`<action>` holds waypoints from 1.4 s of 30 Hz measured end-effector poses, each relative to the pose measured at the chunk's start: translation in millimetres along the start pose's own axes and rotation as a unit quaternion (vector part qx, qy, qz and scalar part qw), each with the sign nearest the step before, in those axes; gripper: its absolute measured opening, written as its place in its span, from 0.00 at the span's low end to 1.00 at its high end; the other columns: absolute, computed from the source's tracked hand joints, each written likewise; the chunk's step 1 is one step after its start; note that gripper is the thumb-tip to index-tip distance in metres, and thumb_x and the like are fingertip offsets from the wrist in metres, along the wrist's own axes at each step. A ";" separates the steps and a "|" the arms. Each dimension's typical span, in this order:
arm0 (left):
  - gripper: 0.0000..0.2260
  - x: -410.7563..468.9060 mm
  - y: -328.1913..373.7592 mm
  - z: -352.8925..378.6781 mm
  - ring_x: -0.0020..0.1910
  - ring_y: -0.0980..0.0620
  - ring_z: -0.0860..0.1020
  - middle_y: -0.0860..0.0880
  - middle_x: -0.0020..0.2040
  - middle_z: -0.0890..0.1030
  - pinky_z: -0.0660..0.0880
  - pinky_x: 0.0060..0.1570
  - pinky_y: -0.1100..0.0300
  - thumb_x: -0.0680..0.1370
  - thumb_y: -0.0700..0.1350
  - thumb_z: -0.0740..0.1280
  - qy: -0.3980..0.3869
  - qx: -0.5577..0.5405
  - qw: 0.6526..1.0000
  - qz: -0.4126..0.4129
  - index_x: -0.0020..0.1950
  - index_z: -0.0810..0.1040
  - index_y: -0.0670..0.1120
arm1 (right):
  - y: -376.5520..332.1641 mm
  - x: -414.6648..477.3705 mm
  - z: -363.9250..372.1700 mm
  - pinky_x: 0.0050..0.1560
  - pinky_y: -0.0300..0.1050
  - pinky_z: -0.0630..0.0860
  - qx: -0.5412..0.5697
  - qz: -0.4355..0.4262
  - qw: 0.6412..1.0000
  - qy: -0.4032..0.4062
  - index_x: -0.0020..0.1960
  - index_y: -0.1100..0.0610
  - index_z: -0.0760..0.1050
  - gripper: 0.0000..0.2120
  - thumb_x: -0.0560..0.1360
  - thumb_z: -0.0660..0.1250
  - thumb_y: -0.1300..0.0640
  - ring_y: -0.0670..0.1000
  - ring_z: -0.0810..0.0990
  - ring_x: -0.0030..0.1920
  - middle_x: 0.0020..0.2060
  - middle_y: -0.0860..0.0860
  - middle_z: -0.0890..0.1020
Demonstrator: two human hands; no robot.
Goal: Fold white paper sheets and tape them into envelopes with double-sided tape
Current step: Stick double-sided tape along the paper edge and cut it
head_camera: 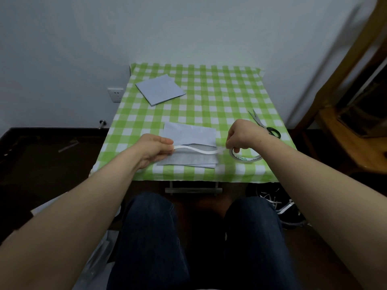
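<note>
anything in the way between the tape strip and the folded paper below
Nothing visible: the thin white tape strip stretches over the folded white paper sheet, left hand pinching its end, right hand holding the round tape roll.

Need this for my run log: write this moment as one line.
left hand: pinches tape strip end | right hand: holds tape roll | tape strip: stretched over folded paper | scissors: on table, untouched

White wall (188, 28), dark floor (41, 164)
</note>
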State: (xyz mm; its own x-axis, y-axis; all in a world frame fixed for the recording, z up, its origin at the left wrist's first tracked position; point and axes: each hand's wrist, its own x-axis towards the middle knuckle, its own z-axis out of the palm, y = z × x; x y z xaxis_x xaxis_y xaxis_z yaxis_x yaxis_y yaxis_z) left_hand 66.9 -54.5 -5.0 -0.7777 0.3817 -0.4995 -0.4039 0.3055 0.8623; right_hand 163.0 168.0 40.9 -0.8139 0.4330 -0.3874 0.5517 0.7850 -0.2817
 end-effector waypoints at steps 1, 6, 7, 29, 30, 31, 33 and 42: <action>0.07 1.0 -1.1 1.1 0.36 0.52 0.81 0.42 0.40 0.80 0.80 0.39 0.65 0.73 0.30 0.68 0.002 -0.012 1.000 0.005 0.49 0.78 0.38 | 0.0 0.4 0.2 0.42 0.45 0.74 -0.002 0.002 1.000 0.002 0.40 0.60 0.84 0.07 0.69 0.66 0.61 0.52 0.76 0.34 0.32 0.51 0.84; 0.06 4.1 -2.1 5.4 0.34 0.53 0.80 0.43 0.40 0.79 0.80 0.38 0.67 0.73 0.30 0.68 0.018 -0.021 0.999 0.037 0.46 0.78 0.40 | 2.8 0.1 1.0 0.41 0.44 0.73 0.001 0.010 1.000 0.010 0.41 0.60 0.84 0.07 0.70 0.66 0.61 0.52 0.76 0.34 0.31 0.50 0.83; 0.06 3.9 -1.7 4.3 0.34 0.55 0.81 0.44 0.40 0.80 0.79 0.40 0.66 0.73 0.32 0.69 0.021 -0.014 0.999 0.041 0.47 0.78 0.41 | 3.3 -0.4 1.1 0.41 0.44 0.73 0.003 0.010 1.000 0.011 0.42 0.60 0.84 0.07 0.70 0.66 0.61 0.51 0.76 0.33 0.31 0.49 0.83; 0.13 -17.3 -7.6 -20.0 0.32 0.53 0.69 0.48 0.35 0.76 0.64 0.29 0.62 0.65 0.38 0.78 0.103 0.183 0.978 -0.003 0.46 0.79 0.41 | -12.0 -12.0 23.2 0.31 0.37 0.61 -0.096 -0.005 0.994 0.046 0.47 0.55 0.81 0.10 0.70 0.63 0.63 0.53 0.77 0.38 0.39 0.50 0.82; 0.14 -16.5 -8.5 -19.8 0.32 0.53 0.69 0.48 0.35 0.75 0.64 0.28 0.62 0.65 0.39 0.78 0.106 0.188 0.976 -0.003 0.47 0.79 0.41 | -12.5 -12.4 24.5 0.30 0.37 0.60 -0.103 -0.008 0.993 0.053 0.48 0.55 0.80 0.11 0.70 0.62 0.63 0.53 0.75 0.37 0.39 0.50 0.80; 0.15 -15.6 -9.4 -19.9 0.31 0.53 0.69 0.48 0.35 0.75 0.64 0.28 0.62 0.65 0.40 0.79 0.108 0.194 0.975 -0.003 0.47 0.79 0.41 | -12.6 -12.8 26.2 0.30 0.37 0.60 -0.109 -0.012 0.992 0.059 0.49 0.55 0.80 0.11 0.71 0.62 0.64 0.53 0.75 0.37 0.39 0.50 0.79; 0.16 -13.4 -11.1 -20.2 0.32 0.52 0.70 0.46 0.37 0.77 0.65 0.28 0.62 0.64 0.40 0.79 0.112 0.204 0.973 0.000 0.48 0.80 0.40 | -12.6 -13.3 29.4 0.30 0.37 0.61 -0.118 -0.019 0.991 0.064 0.49 0.55 0.79 0.11 0.71 0.61 0.64 0.53 0.75 0.38 0.40 0.50 0.79; 0.16 -6.1 -16.3 -20.3 0.47 0.47 0.76 0.44 0.47 0.79 0.71 0.46 0.57 0.65 0.41 0.79 0.123 0.225 0.967 -0.005 0.49 0.80 0.40 | -15.0 -12.9 34.0 0.30 0.37 0.61 -0.132 -0.024 0.989 0.059 0.49 0.55 0.79 0.11 0.71 0.61 0.64 0.53 0.75 0.38 0.42 0.50 0.81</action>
State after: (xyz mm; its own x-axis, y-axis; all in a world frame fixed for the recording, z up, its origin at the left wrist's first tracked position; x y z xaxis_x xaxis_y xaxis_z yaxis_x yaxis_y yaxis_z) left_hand 68.5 -79.5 -14.3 -0.8882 0.1749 -0.4249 -0.2044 0.6779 0.7062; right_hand 171.5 135.6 20.2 -0.8625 0.4278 -0.2702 0.4567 0.8881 -0.0517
